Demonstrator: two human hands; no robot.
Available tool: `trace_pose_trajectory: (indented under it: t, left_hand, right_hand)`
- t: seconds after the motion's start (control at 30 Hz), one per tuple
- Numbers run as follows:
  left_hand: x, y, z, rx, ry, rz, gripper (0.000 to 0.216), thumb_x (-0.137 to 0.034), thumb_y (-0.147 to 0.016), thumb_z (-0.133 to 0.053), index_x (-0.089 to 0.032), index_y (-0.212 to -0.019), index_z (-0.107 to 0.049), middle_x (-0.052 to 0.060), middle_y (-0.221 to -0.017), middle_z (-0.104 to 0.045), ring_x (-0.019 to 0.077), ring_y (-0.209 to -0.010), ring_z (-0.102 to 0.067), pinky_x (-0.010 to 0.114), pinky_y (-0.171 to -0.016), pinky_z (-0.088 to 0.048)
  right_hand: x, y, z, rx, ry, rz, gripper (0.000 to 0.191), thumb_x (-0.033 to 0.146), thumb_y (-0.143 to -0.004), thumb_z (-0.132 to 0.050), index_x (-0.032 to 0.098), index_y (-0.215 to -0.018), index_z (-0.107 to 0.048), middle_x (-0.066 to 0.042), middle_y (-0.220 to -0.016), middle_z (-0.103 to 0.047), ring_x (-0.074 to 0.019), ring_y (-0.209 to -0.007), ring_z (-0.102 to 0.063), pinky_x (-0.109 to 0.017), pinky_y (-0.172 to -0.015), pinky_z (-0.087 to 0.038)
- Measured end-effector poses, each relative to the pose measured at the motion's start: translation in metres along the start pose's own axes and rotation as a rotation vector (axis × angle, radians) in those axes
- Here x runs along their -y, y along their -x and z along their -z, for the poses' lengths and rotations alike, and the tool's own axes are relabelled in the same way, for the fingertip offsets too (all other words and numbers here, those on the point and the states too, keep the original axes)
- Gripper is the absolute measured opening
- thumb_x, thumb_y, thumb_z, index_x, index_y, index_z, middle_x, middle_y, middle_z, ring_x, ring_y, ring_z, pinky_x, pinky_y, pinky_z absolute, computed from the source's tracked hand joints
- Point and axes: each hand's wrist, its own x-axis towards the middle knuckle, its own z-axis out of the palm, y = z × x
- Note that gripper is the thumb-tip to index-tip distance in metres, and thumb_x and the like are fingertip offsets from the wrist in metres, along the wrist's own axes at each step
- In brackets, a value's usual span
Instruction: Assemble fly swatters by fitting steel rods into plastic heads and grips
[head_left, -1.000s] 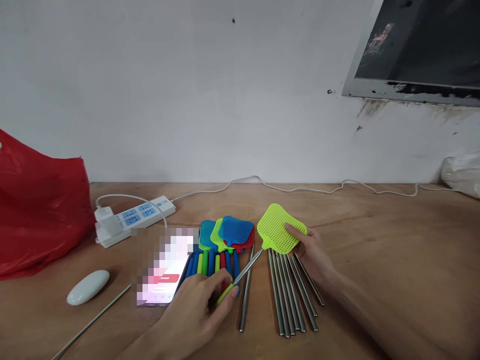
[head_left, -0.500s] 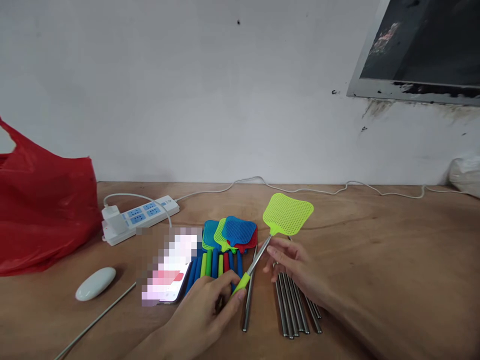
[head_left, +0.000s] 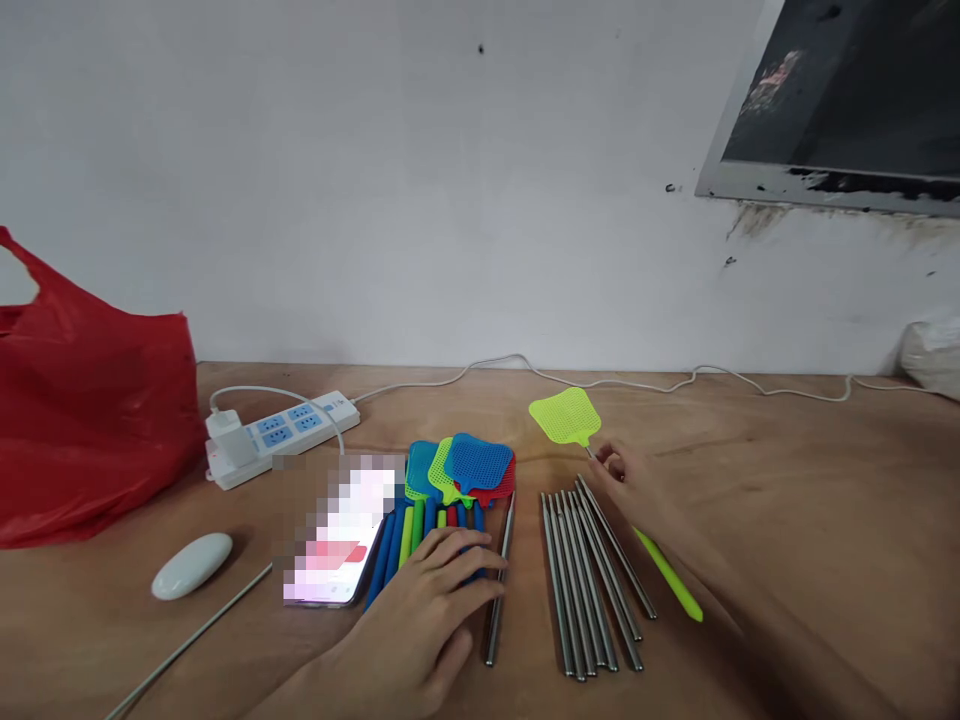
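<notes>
My right hand [head_left: 622,478] pinches the metal shaft of a yellow-green fly swatter [head_left: 566,416] just below its mesh head. The swatter's handle [head_left: 671,578] slants out beneath my right forearm. My left hand [head_left: 442,600] is open and holds nothing, its fingers spread over the lower ends of several coloured handles [head_left: 409,535]. One loose metal rod [head_left: 495,620] lies by its fingertips. Several more metal rods [head_left: 581,600] lie side by side between my hands. Behind the handles is an overlapping pile of blue, green and red swatter heads [head_left: 480,463].
A phone [head_left: 341,550] with a lit, blurred screen lies left of the handles. Farther left are a white mouse-shaped object [head_left: 192,566], a power strip [head_left: 277,440] and a red plastic bag [head_left: 97,420]. A white cable [head_left: 600,381] runs along the wall.
The yellow-green swatter has left my left hand and moved right, now held by its shaft in my right hand. My left hand has opened above the handles.
</notes>
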Motion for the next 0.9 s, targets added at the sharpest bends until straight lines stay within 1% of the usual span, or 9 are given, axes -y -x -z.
trace_pose_trajectory:
  t: [0.1,0.2,0.27,0.33,0.4,0.5,0.6,0.7,0.9]
  left_hand:
    - [-0.002,-0.001,0.001,0.037,0.037,-0.040,0.066,0.000,-0.070,-0.050,-0.025,-0.132,-0.055,0.004,-0.134,-0.062,0.0258,-0.130,-0.050,0.047,-0.118,-0.030]
    - [-0.003,-0.001,0.000,-0.027,0.043,0.043,0.048,-0.002,-0.079,-0.046,-0.022,-0.119,-0.061,0.007,-0.125,-0.066,0.0253,-0.121,-0.056,0.045,-0.112,-0.040]
    - [-0.003,0.000,0.000,-0.043,0.043,0.079,0.042,-0.002,-0.080,-0.046,-0.022,-0.111,-0.064,0.007,-0.121,-0.068,0.0264,-0.121,-0.057,0.046,-0.110,-0.042]
    - [-0.002,0.001,-0.001,-0.001,0.056,0.036,0.050,-0.001,-0.076,-0.048,-0.024,-0.119,-0.063,0.007,-0.126,-0.068,0.0275,-0.127,-0.054,0.049,-0.113,-0.039]
    - [-0.002,0.002,-0.001,0.046,0.074,-0.041,0.065,0.000,-0.074,-0.049,-0.026,-0.134,-0.055,0.006,-0.137,-0.063,0.0270,-0.136,-0.047,0.051,-0.117,-0.034]
    - [-0.003,0.002,0.000,0.013,0.094,-0.096,0.065,-0.001,-0.080,-0.048,-0.024,-0.141,-0.049,0.008,-0.144,-0.056,0.0244,-0.140,-0.044,0.046,-0.118,-0.036]
    - [-0.005,0.000,0.001,-0.047,0.108,-0.064,0.050,-0.002,-0.085,-0.047,-0.022,-0.129,-0.058,0.008,-0.136,-0.063,0.0225,-0.134,-0.050,0.040,-0.115,-0.041]
    - [-0.008,-0.002,0.001,-0.007,0.124,-0.049,0.043,-0.003,-0.086,-0.049,-0.023,-0.122,-0.064,0.004,-0.128,-0.068,0.0211,-0.130,-0.054,0.038,-0.116,-0.039]
    - [-0.013,0.000,-0.002,0.073,0.099,-0.061,0.040,-0.009,-0.090,-0.053,-0.021,-0.127,-0.064,0.006,-0.136,-0.064,0.0214,-0.132,-0.053,0.038,-0.120,-0.032]
  right_hand:
    - [-0.013,-0.004,0.003,-0.028,0.173,0.005,0.024,0.041,-0.080,-0.067,0.024,-0.069,-0.054,0.006,-0.048,-0.046,-0.0164,-0.051,-0.047,-0.027,-0.053,-0.029]
    - [-0.020,-0.003,0.002,-0.022,0.312,0.014,0.016,0.034,-0.083,-0.066,0.024,-0.074,-0.057,0.004,-0.052,-0.052,-0.0183,-0.055,-0.052,-0.027,-0.056,-0.031]
    - [-0.023,-0.002,0.000,-0.009,0.388,0.026,0.012,0.031,-0.084,-0.066,0.023,-0.076,-0.059,0.002,-0.056,-0.056,-0.0191,-0.058,-0.055,-0.028,-0.058,-0.031]
    - [-0.024,-0.001,-0.001,0.008,0.450,0.043,0.009,0.028,-0.084,-0.065,0.023,-0.078,-0.060,0.001,-0.059,-0.059,-0.0198,-0.060,-0.057,-0.028,-0.059,-0.032]
    - [-0.023,0.000,-0.002,0.025,0.501,0.066,0.005,0.025,-0.084,-0.064,0.023,-0.081,-0.061,0.000,-0.062,-0.061,-0.0202,-0.062,-0.058,-0.028,-0.059,-0.032]
    - [-0.020,0.002,-0.003,0.050,0.562,0.105,0.003,0.025,-0.084,-0.061,0.022,-0.082,-0.061,0.000,-0.063,-0.061,-0.0206,-0.062,-0.057,-0.028,-0.060,-0.032]
    - [-0.018,0.004,-0.004,0.071,0.599,0.129,0.006,0.027,-0.084,-0.059,0.022,-0.083,-0.061,0.000,-0.063,-0.061,-0.0206,-0.062,-0.056,-0.028,-0.060,-0.032]
    - [-0.017,0.006,-0.005,0.083,0.619,0.140,0.006,0.027,-0.083,-0.059,0.022,-0.084,-0.060,-0.001,-0.067,-0.062,-0.0210,-0.065,-0.058,-0.028,-0.062,-0.034]
    - [-0.017,0.009,-0.006,0.100,0.636,0.156,0.006,0.027,-0.082,-0.060,0.021,-0.082,-0.060,-0.003,-0.073,-0.065,-0.0223,-0.071,-0.060,-0.029,-0.064,-0.035]
